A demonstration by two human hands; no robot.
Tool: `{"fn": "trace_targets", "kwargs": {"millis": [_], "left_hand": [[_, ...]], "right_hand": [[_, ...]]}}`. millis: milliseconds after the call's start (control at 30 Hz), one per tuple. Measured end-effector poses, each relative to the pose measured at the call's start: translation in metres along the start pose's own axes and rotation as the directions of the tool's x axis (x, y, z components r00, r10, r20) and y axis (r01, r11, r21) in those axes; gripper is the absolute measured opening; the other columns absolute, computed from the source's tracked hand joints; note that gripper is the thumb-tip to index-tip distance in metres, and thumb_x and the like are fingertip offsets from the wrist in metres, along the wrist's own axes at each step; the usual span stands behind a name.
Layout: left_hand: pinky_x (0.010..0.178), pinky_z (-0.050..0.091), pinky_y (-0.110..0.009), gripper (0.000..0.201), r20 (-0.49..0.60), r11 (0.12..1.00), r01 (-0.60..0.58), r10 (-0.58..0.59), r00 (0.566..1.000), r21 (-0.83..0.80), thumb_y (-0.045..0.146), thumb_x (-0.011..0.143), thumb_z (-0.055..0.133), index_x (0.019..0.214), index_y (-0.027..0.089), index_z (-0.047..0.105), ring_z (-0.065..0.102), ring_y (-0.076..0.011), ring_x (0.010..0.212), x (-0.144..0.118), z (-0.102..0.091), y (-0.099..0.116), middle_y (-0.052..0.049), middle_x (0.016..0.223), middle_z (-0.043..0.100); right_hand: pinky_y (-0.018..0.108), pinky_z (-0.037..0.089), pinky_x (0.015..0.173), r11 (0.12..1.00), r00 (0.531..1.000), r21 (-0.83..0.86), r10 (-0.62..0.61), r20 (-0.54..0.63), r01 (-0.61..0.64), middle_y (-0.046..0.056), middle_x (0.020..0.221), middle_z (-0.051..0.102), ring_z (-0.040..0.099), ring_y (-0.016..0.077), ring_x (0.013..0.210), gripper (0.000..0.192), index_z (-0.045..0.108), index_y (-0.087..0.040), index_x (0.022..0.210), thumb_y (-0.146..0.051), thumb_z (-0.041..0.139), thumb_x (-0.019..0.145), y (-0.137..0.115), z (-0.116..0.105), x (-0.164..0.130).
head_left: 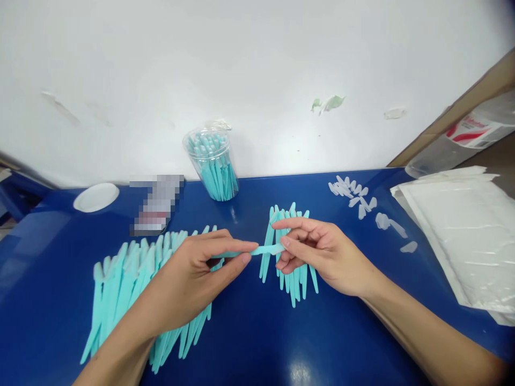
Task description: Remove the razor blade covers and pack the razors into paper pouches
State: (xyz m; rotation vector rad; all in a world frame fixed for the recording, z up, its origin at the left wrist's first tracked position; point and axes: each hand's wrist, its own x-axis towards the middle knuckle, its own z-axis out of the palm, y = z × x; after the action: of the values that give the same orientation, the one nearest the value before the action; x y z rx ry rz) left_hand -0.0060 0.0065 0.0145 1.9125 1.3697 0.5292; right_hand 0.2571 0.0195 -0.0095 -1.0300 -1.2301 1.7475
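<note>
Turquoise stick (263, 250) lies nearly level at the centre of the frame, held by both hands. The left hand (197, 273) grips its left part between thumb and fingers; the right hand (330, 252) pinches its pale right end between thumb and curled fingers, index finger stretched out above. Such a slender piece probably suits fingertips, and holding both ends likely stops it turning.

Behind and below the left hand, at lower left, a large row of sticks (124, 276) spreads over the blue bench (249, 343), pale ends mostly toward the top, perhaps so each lifts out the same way round. A smaller group of sticks (295, 284) lies behind the right hand, well apart from the row, which seems to keep the two lots distinct.

At upper centre, a clear tub (188, 146) holds more sticks; its wall presumably keeps them standing together. Translucent pieces (341, 185) lie scattered at right of centre, near a white packet (466, 230), clear of both hands.
</note>
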Motion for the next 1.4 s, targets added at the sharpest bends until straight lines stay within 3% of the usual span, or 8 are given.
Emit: {"fn": "trace_targets", "kwargs": {"millis": [200,367,500,633,733,933,1100,1400], "left_hand": [[0.066,0.047,-0.028,0.035,0.020,0.987,0.061,-0.064,0.998,0.146,0.060,0.100,0.059,0.121,0.042,0.080,0.064,-0.0211,0.086,-0.009,0.003,0.014,0.000,0.100,0.076],[0.059,0.045,-0.029,0.037,-0.240,0.960,0.219,-0.175,0.955,0.175,0.065,0.093,0.065,0.094,0.033,0.083,0.065,-0.0200,0.077,-0.040,-0.019,0.003,-0.001,0.099,0.077],[0.069,0.049,-0.035,0.051,-0.420,0.839,0.469,-0.334,0.844,0.274,0.073,0.088,0.064,0.107,0.029,0.082,0.068,-0.0248,0.074,-0.065,-0.035,-0.019,-0.003,0.084,0.077],[0.076,0.049,-0.040,0.053,-0.468,0.733,0.572,-0.385,0.796,0.368,0.075,0.087,0.061,0.113,0.032,0.078,0.073,-0.0284,0.080,-0.073,-0.031,-0.017,-0.005,0.092,0.078],[0.074,0.048,-0.040,0.054,-0.505,0.742,0.524,-0.289,0.813,0.418,0.077,0.087,0.060,0.113,0.033,0.076,0.072,-0.0267,0.075,-0.066,-0.020,0.003,-0.005,0.098,0.077],[0.074,0.048,-0.038,0.042,-0.141,0.829,0.155,-0.093,0.986,0.538,0.057,0.101,0.052,0.101,0.026,0.080,0.074,-0.0291,0.084,-0.004,0.022,0.043,-0.007,0.093,0.080],[0.075,0.047,-0.041,0.033,-0.030,0.818,0.115,-0.119,0.992,0.563,0.043,0.097,0.060,0.086,0.019,0.080,0.074,-0.0352,0.087,0.038,0.043,0.049,-0.012,0.090,0.081],[0.066,0.044,-0.035,0.024,0.026,0.922,0.170,-0.190,0.981,0.349,0.032,0.085,0.063,0.064,0.023,0.067,0.071,-0.0260,0.074,0.035,0.043,0.039,-0.005,0.073,0.077]], "right_hand": [[0.035,0.067,0.072,0.989,0.999,-0.142,-0.044,0.013,0.045,0.001,0.078,0.078,0.079,0.0198,0.073,0.043,0.068,-0.024,0.130,-0.047,0.076,0.096,-0.002,0.005,-0.003],[0.040,0.060,0.071,0.810,0.938,-0.554,-0.319,-0.139,0.193,0.006,0.093,0.079,0.074,0.0237,0.079,0.047,0.068,-0.027,0.136,-0.052,0.071,0.097,-0.012,-0.013,-0.001],[0.043,0.057,0.074,0.535,0.768,-0.844,-0.523,-0.371,-0.043,0.005,0.083,0.078,0.072,0.0254,0.073,0.032,0.080,-0.025,0.114,-0.047,0.071,0.093,-0.023,-0.060,0.006],[0.046,0.056,0.079,0.381,0.767,-0.882,-0.464,-0.443,-0.278,0.008,0.083,0.081,0.076,0.0313,0.078,0.029,0.084,-0.023,0.104,-0.045,0.071,0.091,-0.039,-0.106,0.005],[0.047,0.056,0.080,0.278,0.791,-0.882,-0.396,-0.467,-0.381,0.009,0.086,0.082,0.076,0.0332,0.080,0.030,0.086,-0.023,0.104,-0.045,0.071,0.091,-0.052,-0.127,0.003],[0.045,0.058,0.088,0.120,0.849,-0.891,-0.274,-0.453,-0.437,0.012,0.100,0.083,0.077,0.0334,0.096,0.036,0.086,-0.021,0.108,-0.049,0.069,0.092,-0.060,-0.136,0.031],[0.049,0.059,0.085,0.029,0.835,-0.866,-0.255,-0.489,-0.499,0.021,0.111,0.080,0.076,0.0381,0.105,0.040,0.083,-0.018,0.116,-0.047,0.072,0.091,-0.054,-0.124,0.061],[0.047,0.059,0.095,-0.149,0.881,-0.872,-0.179,-0.439,-0.465,0.016,0.123,0.074,0.072,0.0304,0.112,0.028,0.074,-0.015,0.120,-0.034,0.067,0.102,-0.052,-0.103,0.068]]}}
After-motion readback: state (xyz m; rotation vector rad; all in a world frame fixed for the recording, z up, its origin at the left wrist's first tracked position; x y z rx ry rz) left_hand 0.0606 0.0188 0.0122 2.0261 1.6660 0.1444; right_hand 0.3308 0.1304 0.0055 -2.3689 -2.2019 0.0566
